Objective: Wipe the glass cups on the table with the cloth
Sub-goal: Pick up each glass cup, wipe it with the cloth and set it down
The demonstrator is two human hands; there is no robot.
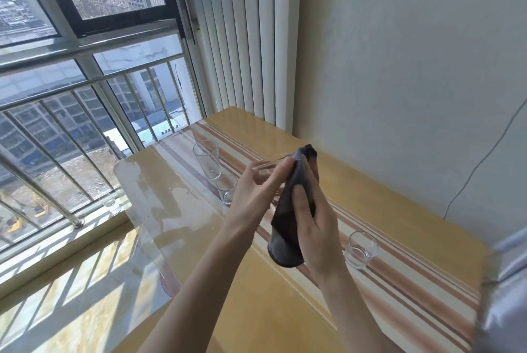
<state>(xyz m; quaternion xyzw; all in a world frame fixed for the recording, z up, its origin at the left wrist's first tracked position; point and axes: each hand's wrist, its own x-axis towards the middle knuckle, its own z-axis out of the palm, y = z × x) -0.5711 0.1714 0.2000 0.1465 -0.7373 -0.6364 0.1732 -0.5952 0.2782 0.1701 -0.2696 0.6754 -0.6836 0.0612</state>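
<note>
Above the table, my left hand (258, 191) holds a clear glass cup (271, 164) tilted on its side. My right hand (309, 220) grips a dark grey cloth (288, 227) that wraps over the cup's far end and hangs down below it. Most of the held cup is hidden by my fingers and the cloth. A tall glass (207, 158) stands upright on the striped table (399, 275), and a short glass (226, 188) stands just in front of it. Another short glass (360, 248) stands to the right of my hands.
The table has a glass top over a striped mat, with its corner at the left near a railed window (71, 130). Vertical blinds (245, 39) hang behind it. A white wall with a thin cable (482, 161) is at the right. Grey fabric (504, 295) shows at the right edge.
</note>
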